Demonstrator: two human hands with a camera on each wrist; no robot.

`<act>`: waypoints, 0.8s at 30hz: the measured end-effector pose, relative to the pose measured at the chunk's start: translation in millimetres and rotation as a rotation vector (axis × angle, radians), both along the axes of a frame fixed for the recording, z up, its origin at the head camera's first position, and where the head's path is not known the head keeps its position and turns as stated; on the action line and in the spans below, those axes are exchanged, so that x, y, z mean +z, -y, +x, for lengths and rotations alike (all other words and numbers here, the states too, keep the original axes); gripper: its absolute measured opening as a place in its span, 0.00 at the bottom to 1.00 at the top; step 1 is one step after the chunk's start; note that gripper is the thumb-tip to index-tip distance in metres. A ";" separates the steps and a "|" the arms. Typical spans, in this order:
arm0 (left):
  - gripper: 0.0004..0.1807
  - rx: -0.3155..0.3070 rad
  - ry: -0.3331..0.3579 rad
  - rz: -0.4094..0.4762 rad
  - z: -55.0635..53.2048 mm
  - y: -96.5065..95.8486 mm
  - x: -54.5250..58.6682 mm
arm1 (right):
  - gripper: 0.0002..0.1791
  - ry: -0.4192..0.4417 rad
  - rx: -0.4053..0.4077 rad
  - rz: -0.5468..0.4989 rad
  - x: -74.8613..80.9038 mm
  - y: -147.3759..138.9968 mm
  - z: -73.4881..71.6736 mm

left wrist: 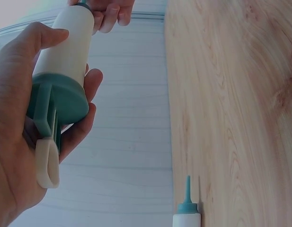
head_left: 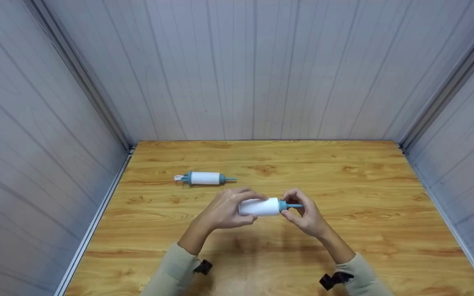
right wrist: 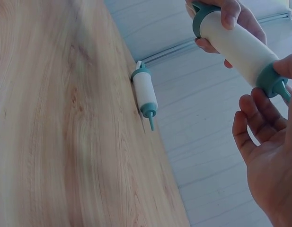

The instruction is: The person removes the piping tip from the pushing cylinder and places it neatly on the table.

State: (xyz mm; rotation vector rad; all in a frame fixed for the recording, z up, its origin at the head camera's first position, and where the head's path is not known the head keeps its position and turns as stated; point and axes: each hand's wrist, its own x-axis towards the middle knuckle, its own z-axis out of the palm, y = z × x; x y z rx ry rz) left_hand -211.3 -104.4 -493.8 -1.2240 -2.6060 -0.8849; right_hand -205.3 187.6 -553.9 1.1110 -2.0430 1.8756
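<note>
Above the table, my left hand [head_left: 231,209] grips the white barrel of a syringe [head_left: 263,206] with a teal nozzle cap. Its teal rear end and pale pull ring [left wrist: 47,163] show under my left palm in the left wrist view. My right hand [head_left: 307,216] pinches the teal cap [right wrist: 269,79] at the nozzle end between thumb and fingers. A second syringe [head_left: 205,178], also white and teal, lies on the table beyond my left hand, its nozzle pointing right.
The wooden table [head_left: 364,185] has pale panel walls at the back [head_left: 237,74], left [head_left: 27,164] and right [head_left: 467,164]. Dark straps with black blocks [head_left: 203,267] sit at both sleeves.
</note>
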 end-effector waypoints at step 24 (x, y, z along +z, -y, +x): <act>0.26 0.009 0.008 0.006 -1.1 -1.8 -4.3 | 0.12 0.089 0.044 -0.019 -0.9 -0.3 1.6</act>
